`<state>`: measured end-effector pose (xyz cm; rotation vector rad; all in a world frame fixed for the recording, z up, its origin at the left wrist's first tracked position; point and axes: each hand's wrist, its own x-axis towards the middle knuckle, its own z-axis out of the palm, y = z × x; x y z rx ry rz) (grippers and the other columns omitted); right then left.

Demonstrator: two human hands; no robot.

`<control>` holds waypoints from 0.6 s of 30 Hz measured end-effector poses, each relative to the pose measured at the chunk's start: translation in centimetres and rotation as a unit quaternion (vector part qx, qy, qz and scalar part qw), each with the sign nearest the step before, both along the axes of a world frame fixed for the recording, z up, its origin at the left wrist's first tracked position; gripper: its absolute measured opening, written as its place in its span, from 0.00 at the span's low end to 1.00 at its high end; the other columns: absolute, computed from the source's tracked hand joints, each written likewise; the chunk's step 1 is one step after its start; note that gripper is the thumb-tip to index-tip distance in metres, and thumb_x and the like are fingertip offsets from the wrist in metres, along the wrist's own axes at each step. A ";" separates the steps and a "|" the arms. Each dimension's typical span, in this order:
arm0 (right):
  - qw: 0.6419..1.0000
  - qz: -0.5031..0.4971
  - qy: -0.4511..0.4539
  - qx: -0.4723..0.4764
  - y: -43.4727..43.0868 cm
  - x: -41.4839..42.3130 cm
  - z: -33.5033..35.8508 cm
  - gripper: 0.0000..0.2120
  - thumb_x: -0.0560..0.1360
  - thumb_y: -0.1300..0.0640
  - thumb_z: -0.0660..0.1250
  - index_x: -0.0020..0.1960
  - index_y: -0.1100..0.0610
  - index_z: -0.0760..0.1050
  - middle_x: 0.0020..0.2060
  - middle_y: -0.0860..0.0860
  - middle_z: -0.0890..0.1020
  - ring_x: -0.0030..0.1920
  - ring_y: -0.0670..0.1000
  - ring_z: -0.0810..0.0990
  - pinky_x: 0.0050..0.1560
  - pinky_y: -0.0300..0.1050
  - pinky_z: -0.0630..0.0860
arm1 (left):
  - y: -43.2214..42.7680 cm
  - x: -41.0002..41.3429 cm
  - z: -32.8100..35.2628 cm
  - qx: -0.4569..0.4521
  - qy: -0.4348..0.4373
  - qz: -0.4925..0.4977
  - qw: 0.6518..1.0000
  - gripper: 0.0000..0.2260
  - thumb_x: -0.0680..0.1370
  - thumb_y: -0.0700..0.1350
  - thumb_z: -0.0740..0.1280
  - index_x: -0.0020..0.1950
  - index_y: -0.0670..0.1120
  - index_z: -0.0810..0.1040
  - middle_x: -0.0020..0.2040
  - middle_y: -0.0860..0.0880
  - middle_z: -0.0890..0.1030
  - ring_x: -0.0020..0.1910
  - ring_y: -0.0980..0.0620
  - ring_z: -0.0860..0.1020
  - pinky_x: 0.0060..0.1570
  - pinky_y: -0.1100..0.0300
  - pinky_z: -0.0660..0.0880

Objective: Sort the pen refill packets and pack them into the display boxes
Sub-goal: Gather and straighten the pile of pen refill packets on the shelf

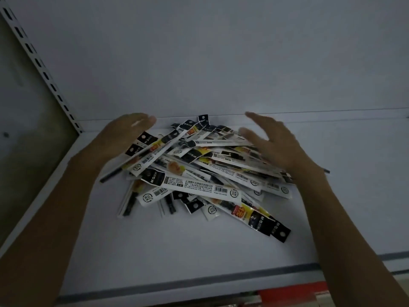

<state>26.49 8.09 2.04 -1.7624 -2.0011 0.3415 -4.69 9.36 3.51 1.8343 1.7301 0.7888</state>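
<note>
A loose heap of pen refill packets (199, 171), long narrow sleeves in white, black and yellow with barcodes, lies in the middle of a white shelf (177, 240). My left hand (124, 136) is at the heap's left side, fingers straight, touching the outer packets. My right hand (272, 140) is at the heap's right side, fingers spread and straight, over the packets there. Neither hand holds a packet. No display box is in view.
The shelf's white back panel (221, 63) rises behind the heap. A slotted metal upright (44, 69) runs along the left. The shelf's grey front edge (199, 282) is near me, with something red (292, 293) below it.
</note>
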 end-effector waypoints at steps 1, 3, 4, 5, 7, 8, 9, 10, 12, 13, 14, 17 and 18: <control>0.997 -0.074 -0.022 -0.021 0.5 1.7 -0.4 0.34 0.71 0.28 0.50 0.72 0.44 0.59 0.71 0.54 0.65 0.71 0.58 0.61 0.69 0.63 0.58 | -0.7 -0.1 0.2 0.004 0.033 -0.025 0.999 0.40 0.67 0.74 0.58 0.72 0.53 0.63 0.74 0.50 0.63 0.71 0.49 0.63 0.66 0.50 0.59; 0.972 -0.169 -0.112 -0.115 1.4 3.6 -1.6 0.33 0.73 0.31 0.53 0.69 0.52 0.65 0.67 0.59 0.68 0.67 0.63 0.64 0.66 0.61 0.63 | -1.8 0.6 -0.2 -0.004 0.128 -0.085 0.988 0.54 0.54 0.81 0.55 0.74 0.54 0.59 0.75 0.50 0.60 0.72 0.49 0.59 0.69 0.48 0.58; 0.967 -0.171 -0.129 -0.137 1.8 3.6 -2.1 0.31 0.74 0.34 0.55 0.66 0.57 0.68 0.64 0.61 0.69 0.64 0.63 0.65 0.63 0.59 0.66 | -1.8 1.4 -0.9 0.004 0.167 -0.113 0.979 0.57 0.51 0.83 0.53 0.75 0.53 0.57 0.75 0.49 0.58 0.73 0.48 0.57 0.71 0.46 0.55; 0.973 -0.150 -0.118 -0.131 2.3 3.1 -2.4 0.28 0.75 0.38 0.58 0.63 0.59 0.71 0.62 0.61 0.70 0.62 0.63 0.68 0.61 0.56 0.67 | -1.7 2.6 -1.8 0.018 0.206 -0.129 0.970 0.57 0.52 0.83 0.53 0.75 0.52 0.55 0.76 0.49 0.57 0.74 0.48 0.55 0.72 0.45 0.51; 0.990 -0.082 -0.064 -0.094 3.2 1.3 -2.3 0.18 0.77 0.50 0.60 0.62 0.59 0.74 0.60 0.61 0.74 0.58 0.60 0.73 0.58 0.49 0.69 | -2.1 5.4 -3.1 0.048 0.269 -0.129 0.953 0.50 0.62 0.78 0.54 0.76 0.50 0.51 0.77 0.47 0.52 0.75 0.48 0.50 0.72 0.48 0.40; 0.993 -0.053 -0.051 -0.089 3.5 0.4 -2.0 0.16 0.77 0.55 0.60 0.62 0.59 0.74 0.61 0.60 0.74 0.58 0.60 0.73 0.58 0.47 0.69 | -2.5 6.5 -3.5 0.072 0.295 -0.130 0.944 0.47 0.67 0.75 0.54 0.76 0.49 0.48 0.77 0.47 0.51 0.76 0.49 0.48 0.70 0.51 0.36; 0.994 -0.031 -0.046 -0.090 3.8 -0.5 -1.7 0.16 0.77 0.59 0.59 0.63 0.59 0.73 0.62 0.59 0.74 0.60 0.59 0.73 0.60 0.46 0.68 | -2.9 7.2 -3.9 0.104 0.305 -0.137 0.937 0.44 0.69 0.73 0.51 0.76 0.48 0.48 0.77 0.47 0.51 0.76 0.50 0.47 0.70 0.53 0.34; 0.995 -0.014 -0.043 -0.091 4.0 -1.2 -1.4 0.17 0.76 0.63 0.58 0.64 0.58 0.73 0.63 0.59 0.73 0.62 0.58 0.72 0.61 0.45 0.67 | -3.2 7.6 -4.1 0.137 0.295 -0.148 0.934 0.42 0.68 0.71 0.48 0.76 0.48 0.49 0.77 0.47 0.53 0.76 0.51 0.47 0.70 0.54 0.33; 0.994 0.018 -0.036 -0.098 4.4 -2.0 -1.1 0.21 0.75 0.68 0.55 0.63 0.56 0.74 0.64 0.56 0.73 0.61 0.56 0.72 0.58 0.42 0.69 | -3.8 7.4 -3.7 0.167 0.234 -0.172 0.942 0.38 0.68 0.65 0.47 0.76 0.49 0.54 0.76 0.48 0.58 0.75 0.52 0.49 0.70 0.54 0.34; 0.994 0.026 -0.022 -0.104 4.4 -2.2 -1.1 0.22 0.74 0.69 0.53 0.62 0.56 0.75 0.64 0.55 0.74 0.57 0.55 0.75 0.53 0.39 0.71 | -4.0 7.2 -3.3 0.178 0.195 -0.180 0.948 0.36 0.68 0.63 0.49 0.75 0.50 0.56 0.75 0.48 0.59 0.75 0.52 0.49 0.71 0.53 0.36; 0.994 0.027 -0.001 -0.104 4.5 -2.2 -0.9 0.22 0.74 0.69 0.52 0.61 0.55 0.76 0.63 0.55 0.75 0.48 0.52 0.78 0.45 0.36 0.73 | -4.2 6.9 -2.6 0.196 0.159 -0.179 0.951 0.35 0.68 0.61 0.51 0.74 0.50 0.59 0.75 0.48 0.59 0.74 0.53 0.49 0.71 0.50 0.37; 0.997 0.003 0.056 -0.058 4.3 -1.5 0.0 0.18 0.78 0.63 0.52 0.61 0.57 0.76 0.56 0.56 0.78 0.35 0.43 0.72 0.33 0.31 0.68 | -3.5 5.0 -0.6 0.237 0.093 -0.079 0.964 0.32 0.70 0.62 0.51 0.72 0.51 0.64 0.72 0.54 0.59 0.73 0.54 0.50 0.72 0.45 0.41; 0.996 -0.017 0.067 -0.048 4.0 -0.9 0.3 0.17 0.79 0.59 0.52 0.62 0.59 0.75 0.55 0.57 0.78 0.39 0.46 0.75 0.40 0.35 0.71 | -2.8 3.6 -0.3 0.224 0.084 -0.025 0.971 0.30 0.72 0.62 0.52 0.71 0.52 0.66 0.72 0.54 0.60 0.74 0.53 0.52 0.73 0.46 0.43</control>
